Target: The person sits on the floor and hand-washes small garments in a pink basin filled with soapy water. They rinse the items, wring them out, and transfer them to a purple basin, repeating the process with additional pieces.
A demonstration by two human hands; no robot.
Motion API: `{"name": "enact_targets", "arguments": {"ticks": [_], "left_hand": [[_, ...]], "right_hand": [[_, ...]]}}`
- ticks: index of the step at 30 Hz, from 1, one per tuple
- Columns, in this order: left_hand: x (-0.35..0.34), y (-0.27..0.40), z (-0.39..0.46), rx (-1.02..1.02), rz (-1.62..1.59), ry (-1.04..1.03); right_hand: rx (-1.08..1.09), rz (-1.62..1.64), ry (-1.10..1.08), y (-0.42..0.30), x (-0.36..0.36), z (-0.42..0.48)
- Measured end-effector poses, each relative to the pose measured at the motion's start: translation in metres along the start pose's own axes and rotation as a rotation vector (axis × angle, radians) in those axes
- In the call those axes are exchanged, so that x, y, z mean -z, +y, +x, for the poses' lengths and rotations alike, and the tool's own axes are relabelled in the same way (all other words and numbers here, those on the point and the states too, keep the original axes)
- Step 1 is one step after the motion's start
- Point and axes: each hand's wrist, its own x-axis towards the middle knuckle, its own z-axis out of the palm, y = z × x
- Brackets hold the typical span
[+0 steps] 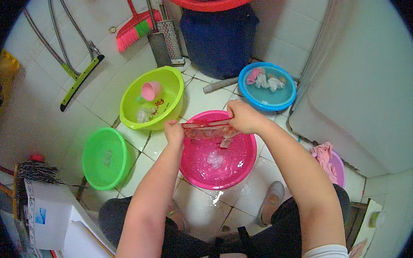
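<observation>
A sheer, reddish piece of lace-like cloth (208, 131) is stretched between my two hands, with a small pale tag (226, 142) dangling from it. My left hand (174, 133) grips its left end and my right hand (244, 116) its right end. Below the cloth stands a pink plastic basin (245, 171) holding water, with suds or a pale clump (215, 159) in the middle. Whether the cloth's lower edge touches the water, I cannot tell.
Around it stand a yellow-green basin (131, 104) with a pink cup (151, 90), a green basin (105, 158), a blue basin (265, 105) with clothes in water, and a purple basin (339, 169) with pink cloth. A broom (136, 27) and squeegee (82, 82) lean at the wall.
</observation>
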Motion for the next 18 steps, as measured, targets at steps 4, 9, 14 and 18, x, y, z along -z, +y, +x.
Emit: {"name": "enact_targets", "arguments": {"ticks": [4,9,14,18], "left_hand": [[0.001,0.028,-0.002,0.233,-0.488,-0.153],[0.012,0.030,0.006,0.382,-0.645,-0.407],[-0.008,0.053,-0.028,0.205,-0.613,-0.567],[-0.006,0.069,-0.028,0.024,-0.538,-0.515]], "right_hand": [[-0.090,0.314,-0.101,-0.007,-0.007,-0.010],[0.010,-0.260,-0.081,-0.022,-0.054,-0.026],[-0.107,0.252,0.011,-0.021,-0.098,-0.005],[-0.349,1.021,0.067,0.019,-0.119,0.021]]}}
